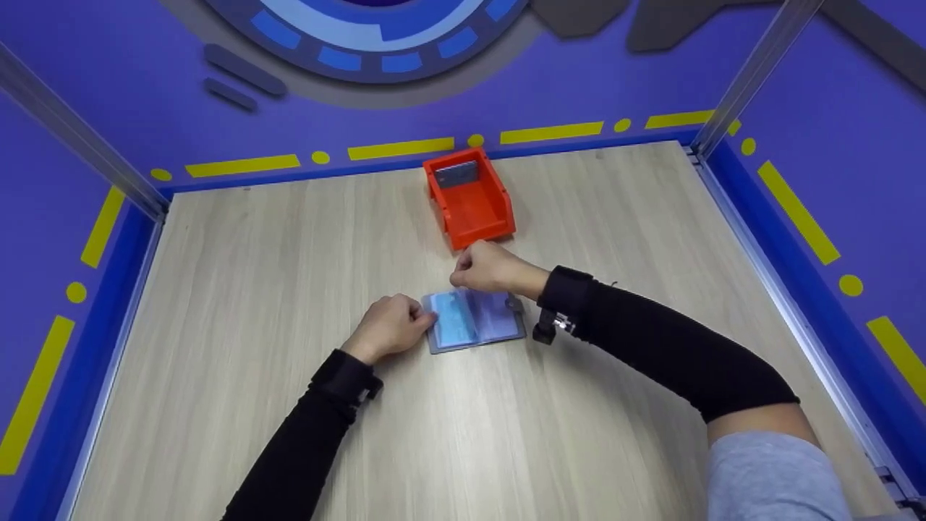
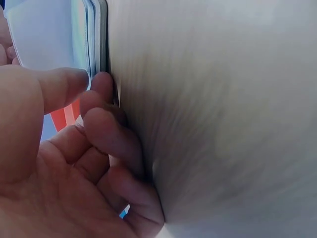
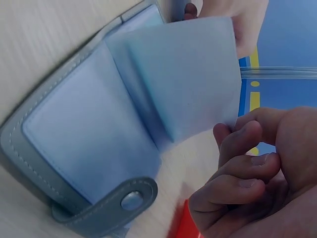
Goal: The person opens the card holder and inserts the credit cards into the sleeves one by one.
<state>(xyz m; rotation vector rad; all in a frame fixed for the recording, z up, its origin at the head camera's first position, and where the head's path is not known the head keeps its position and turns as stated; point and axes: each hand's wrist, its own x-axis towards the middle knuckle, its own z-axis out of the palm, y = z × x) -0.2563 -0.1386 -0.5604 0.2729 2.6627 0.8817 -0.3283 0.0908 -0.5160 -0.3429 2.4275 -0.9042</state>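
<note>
A grey card holder (image 1: 512,329) lies open on the table, its clear plastic sleeves spread. My left hand (image 1: 391,325) grips its left edge, thumb over the sleeves and fingertips at the cover's rim beside the tabletop, as the left wrist view shows. At the far side, my right hand (image 1: 488,266) pinches the corner of one raised clear sleeve (image 3: 190,82) between thumb and forefinger; the other fingers are curled. A bluish tint shows on the left-hand sleeves (image 1: 454,318). The closing strap (image 3: 116,208) with its metal snap sticks out from the right cover.
Just beyond my right hand stands a red plastic bin (image 1: 508,210), with a dark grey flat piece (image 1: 457,174) at its back end. Blue-purple panels (image 1: 405,130) with yellow marks border the wood-grain table (image 1: 289,253) at the back and both sides.
</note>
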